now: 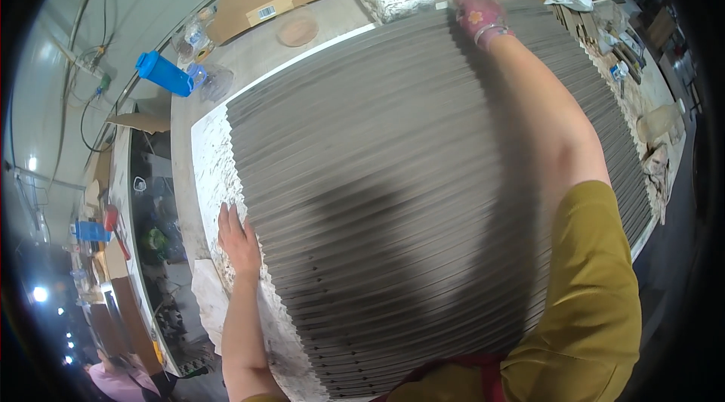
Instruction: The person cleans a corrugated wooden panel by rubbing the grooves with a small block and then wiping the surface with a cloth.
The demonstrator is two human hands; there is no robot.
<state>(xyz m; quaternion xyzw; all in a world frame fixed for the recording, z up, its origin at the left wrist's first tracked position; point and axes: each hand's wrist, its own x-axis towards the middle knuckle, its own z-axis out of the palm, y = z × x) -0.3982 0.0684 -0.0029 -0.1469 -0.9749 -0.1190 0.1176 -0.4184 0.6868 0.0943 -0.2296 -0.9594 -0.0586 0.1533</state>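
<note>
Hands flat and open on overlapped grey strips [423, 175]: left hand [239, 239] at near-left edge, gloved right hand [480, 18] at far edge.

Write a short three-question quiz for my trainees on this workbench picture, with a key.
1. True or false: the right hand wears a pink glove.
2. The left hand rests at which edge of the grey overlapped strips? A) near left edge B) far right corner C) the middle
3. Fill in: the bottle lying on the table is ____ in colour.

Key: 1 true; 2 A; 3 blue.
</note>
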